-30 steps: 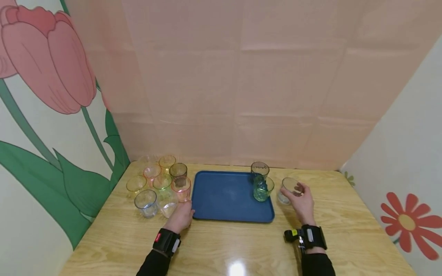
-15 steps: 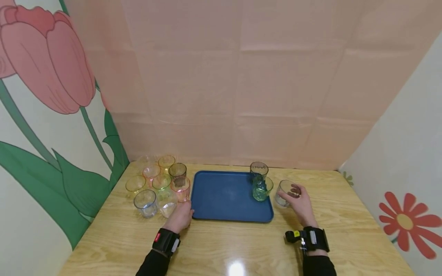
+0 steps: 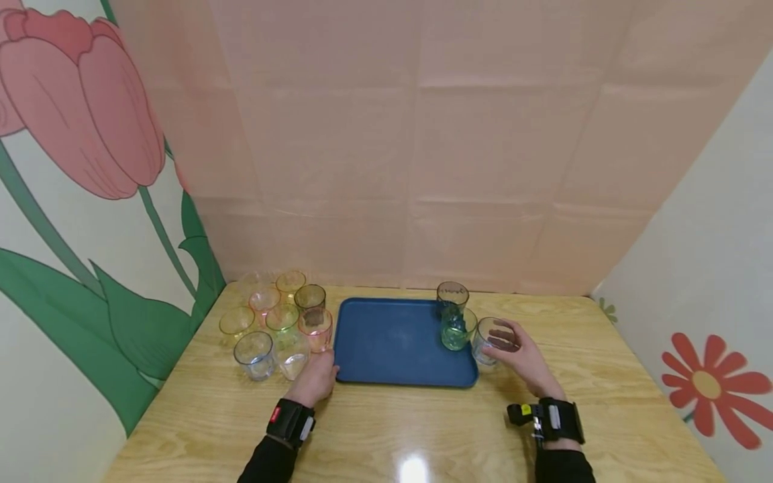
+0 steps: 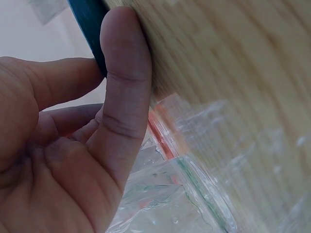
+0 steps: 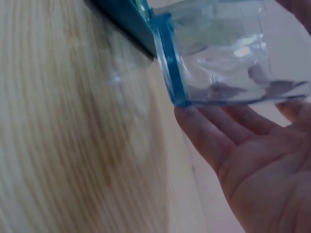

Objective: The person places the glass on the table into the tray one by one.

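Note:
My right hand (image 3: pixel 524 357) grips a clear glass (image 3: pixel 485 341) beside the right edge of the blue tray (image 3: pixel 386 342). In the right wrist view, the glass (image 5: pixel 218 58) has a bluish base, raised slightly off the table, and fingers (image 5: pixel 209 131) lie along its side. A green glass (image 3: pixel 457 330) and a dark grey glass (image 3: pixel 451 295) stand at the tray's right side. My left hand (image 3: pixel 314 379) pinches the tray's front left corner; the tray edge (image 4: pixel 90 29) shows between thumb and finger in the left wrist view.
Several tinted glasses stand grouped left of the tray, among them a pink glass (image 3: pixel 315 329), a blue-rimmed glass (image 3: pixel 254 355) and a dark amber glass (image 3: pixel 311 298). Behind the wooden table (image 3: pixel 386 429) hangs a pinkish sheet (image 3: pixel 386 147).
My right hand has moved the clear glass left, to the tray's right edge. The left hand has stayed at the tray corner.

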Demonstrator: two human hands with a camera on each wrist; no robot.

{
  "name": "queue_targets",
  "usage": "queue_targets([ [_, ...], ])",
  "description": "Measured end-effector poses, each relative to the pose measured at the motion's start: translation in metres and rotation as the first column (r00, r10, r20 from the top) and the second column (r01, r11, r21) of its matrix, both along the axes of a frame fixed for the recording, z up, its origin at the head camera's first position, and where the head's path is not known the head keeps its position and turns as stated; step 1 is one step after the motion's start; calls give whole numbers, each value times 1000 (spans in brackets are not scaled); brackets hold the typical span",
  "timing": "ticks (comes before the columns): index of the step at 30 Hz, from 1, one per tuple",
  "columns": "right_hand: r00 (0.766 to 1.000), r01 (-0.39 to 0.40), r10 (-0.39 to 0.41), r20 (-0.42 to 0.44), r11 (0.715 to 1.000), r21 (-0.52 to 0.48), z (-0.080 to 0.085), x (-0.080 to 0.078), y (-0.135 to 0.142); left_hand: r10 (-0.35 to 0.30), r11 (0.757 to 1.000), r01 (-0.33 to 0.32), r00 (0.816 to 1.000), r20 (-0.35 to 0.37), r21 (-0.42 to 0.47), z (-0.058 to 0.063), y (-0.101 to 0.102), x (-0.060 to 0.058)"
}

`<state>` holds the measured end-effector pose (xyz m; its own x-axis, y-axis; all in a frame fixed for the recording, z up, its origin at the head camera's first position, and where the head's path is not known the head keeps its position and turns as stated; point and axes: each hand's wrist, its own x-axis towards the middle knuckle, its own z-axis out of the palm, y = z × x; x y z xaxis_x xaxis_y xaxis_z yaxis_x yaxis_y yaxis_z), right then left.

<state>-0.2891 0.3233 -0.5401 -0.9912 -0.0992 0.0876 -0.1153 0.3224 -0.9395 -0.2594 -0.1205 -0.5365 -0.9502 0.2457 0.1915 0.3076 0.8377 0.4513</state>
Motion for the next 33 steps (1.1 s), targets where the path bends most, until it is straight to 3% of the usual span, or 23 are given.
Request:
queue_targets([
  [17,978,-201,199,62,979,24,14,7,-3,-1,1000,1,1000,3,1,1,0,1],
  [21,969,-245,240,65,966,82,18,8,-7,1,1000,-1,1000,-1,5,2,0,1],
  [33,977,-213,202,68,934,286,24,8,-32,-1,1000,2,1000,-13,14,2,-1,0],
])
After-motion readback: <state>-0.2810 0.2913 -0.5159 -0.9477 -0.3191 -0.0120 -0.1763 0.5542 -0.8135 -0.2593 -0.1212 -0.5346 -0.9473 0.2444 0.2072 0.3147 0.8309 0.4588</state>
